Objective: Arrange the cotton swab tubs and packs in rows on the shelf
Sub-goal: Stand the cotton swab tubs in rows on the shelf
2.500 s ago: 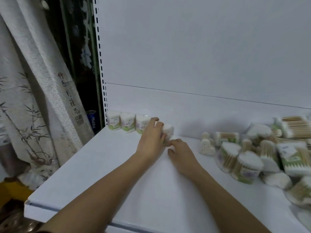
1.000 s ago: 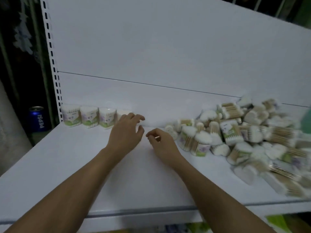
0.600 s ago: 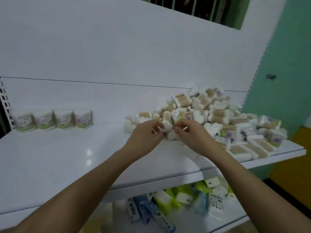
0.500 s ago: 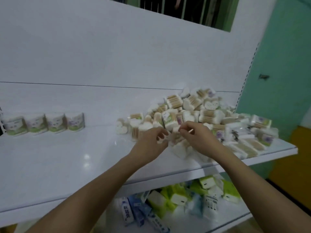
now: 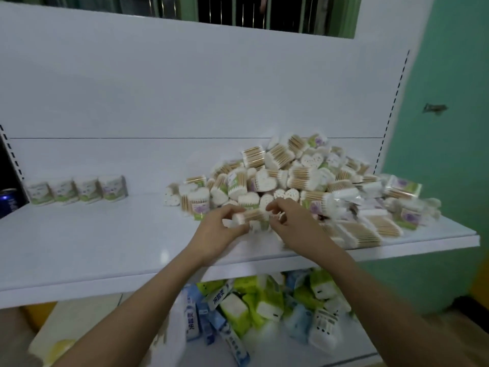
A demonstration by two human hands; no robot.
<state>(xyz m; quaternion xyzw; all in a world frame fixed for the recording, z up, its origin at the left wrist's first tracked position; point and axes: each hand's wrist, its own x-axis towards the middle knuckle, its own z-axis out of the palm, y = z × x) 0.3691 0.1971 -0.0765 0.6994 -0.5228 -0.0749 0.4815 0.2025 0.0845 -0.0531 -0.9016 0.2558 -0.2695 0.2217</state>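
Four round paper-labelled cotton swab tubs (image 5: 78,191) line the glossy white metal shelf (image 5: 105,242) at nine o'clock. Left hand (image 5: 221,233) and right hand (image 5: 293,223) together pinch a clear plastic swab pack (image 5: 252,217) at centre, before the jumbled pile (image 5: 304,181) toward three o'clock.

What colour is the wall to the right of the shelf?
Green; the wall shows clearly in the head view.
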